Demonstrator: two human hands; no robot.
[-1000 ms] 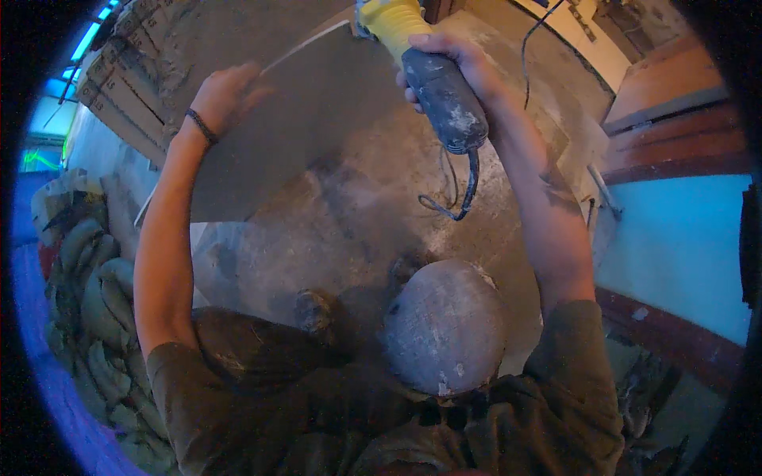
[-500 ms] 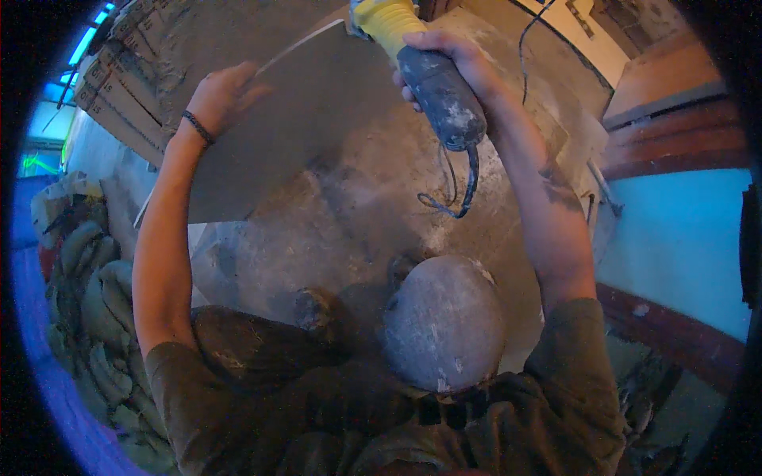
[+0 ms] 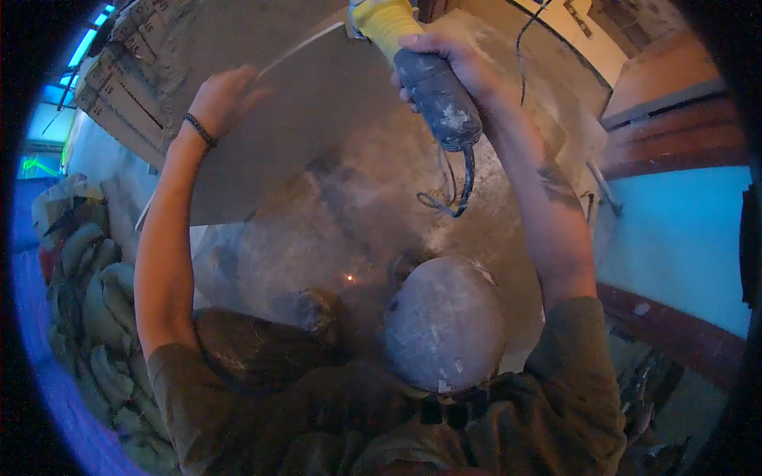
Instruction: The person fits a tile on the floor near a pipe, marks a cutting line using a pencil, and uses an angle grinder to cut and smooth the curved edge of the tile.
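My right hand point(image 3: 456, 63) is wrapped around the dark rear body of a power tool that looks like an angle grinder point(image 3: 440, 99). The grinder's front part is yellow, and its head is cut off by the top edge of the head view. A black cord hangs from its rear end. Beneath the tool's front lies a large flat grey tile or sheet point(image 3: 278, 135) with a pale edge. My left hand point(image 3: 226, 99), a dark bracelet at the wrist, rests on the sheet's upper left part with fingers apart.
Boxes point(image 3: 119, 95) are stacked at the far left, beside a pile of dark green sacks or cloth point(image 3: 95, 293). A rounded grey shape point(image 3: 444, 325), seemingly my knee, stands near my chest. Wooden boards point(image 3: 675, 103) and a light blue panel point(image 3: 683, 238) lie at right. Dust covers the floor.
A small orange spark now glows above the floor near my feet, and the dust there looks hazier. The grinder has shifted very slightly up and left; my left hand is nearly still.
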